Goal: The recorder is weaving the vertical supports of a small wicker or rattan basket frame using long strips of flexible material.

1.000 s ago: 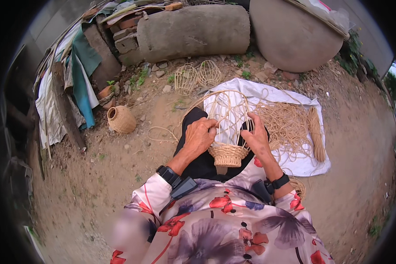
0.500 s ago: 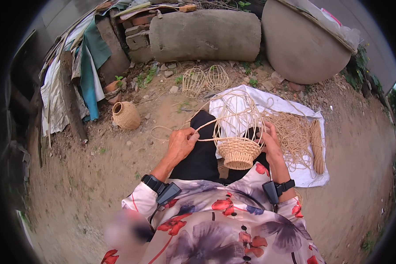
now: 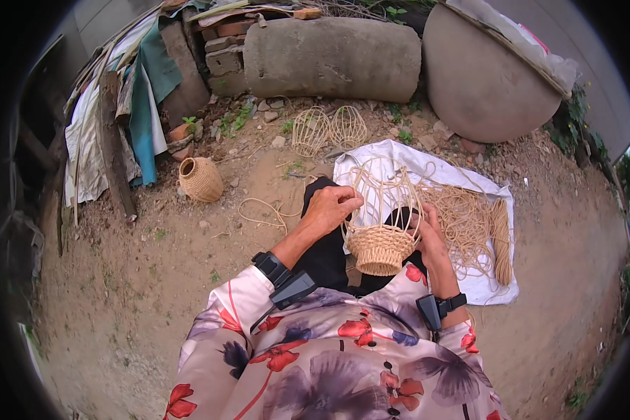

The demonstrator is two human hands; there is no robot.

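Note:
A half-woven basket (image 3: 381, 243) of tan cord rests in my lap, tilted so that its ringed base points toward me. Bare ribs rise from its woven band into an open frame. My right hand (image 3: 430, 229) is closed on the basket's right side, with some fingers behind the ribs. At the left side of the ribs, my left hand (image 3: 332, 208) is pinched shut; what lies between its fingertips is hidden. A loose tan cord (image 3: 260, 201) loops over the ground left of my knee.
A white sheet (image 3: 493, 292) lies to the right under tangled cord (image 3: 458, 217) and a bundled hank (image 3: 501, 241). Two bare frames (image 3: 348, 128) stand ahead. A finished woven jar-shaped basket (image 3: 201, 180) lies at left. A concrete cylinder (image 3: 332, 59) and rounded slab (image 3: 493, 73) edge the far side.
My left hand has moved right and slightly up, from holding two cord strands out left to the basket's ribs. My right hand stays on the basket, which has shifted and tilted slightly.

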